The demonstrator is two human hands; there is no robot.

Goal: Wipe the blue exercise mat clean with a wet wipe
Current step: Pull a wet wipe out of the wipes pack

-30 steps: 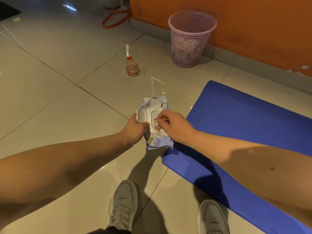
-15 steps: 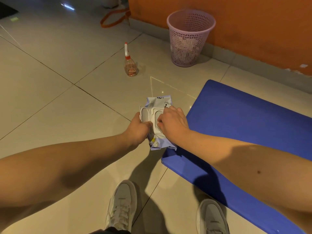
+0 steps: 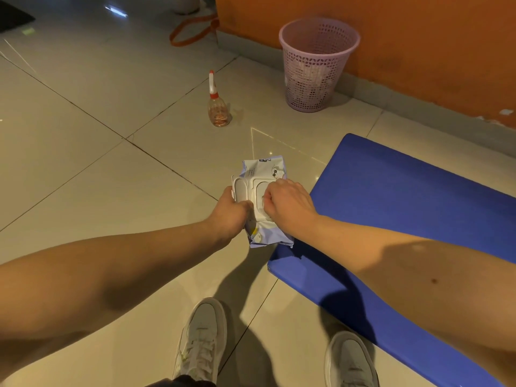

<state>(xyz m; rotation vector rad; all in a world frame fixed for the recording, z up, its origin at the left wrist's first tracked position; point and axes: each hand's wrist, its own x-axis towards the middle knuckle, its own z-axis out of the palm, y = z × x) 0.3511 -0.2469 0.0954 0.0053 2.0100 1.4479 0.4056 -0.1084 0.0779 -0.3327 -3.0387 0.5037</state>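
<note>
A pale lilac pack of wet wipes (image 3: pixel 264 170) is held above the tiled floor, its white plastic lid flipped open to the left. My left hand (image 3: pixel 230 209) grips the pack's left side by the lid. My right hand (image 3: pixel 287 203) rests on the dispensing opening with its fingers curled and pinching there; whether a wipe is between them is hidden. The blue exercise mat (image 3: pixel 405 196) lies flat on the floor just right of the pack, running off to the right.
A pink mesh wastebasket (image 3: pixel 318 65) stands by the orange wall at the back. A small clear bottle with a red-and-white nozzle (image 3: pixel 217 107) stands on the tiles. An orange strap (image 3: pixel 192 29) lies further back. My two white shoes (image 3: pixel 201 344) are at the bottom.
The pack has shifted slightly right and away from me. My right hand moved up over the opening and its fingers curled in on it; the left hand keeps its grip.
</note>
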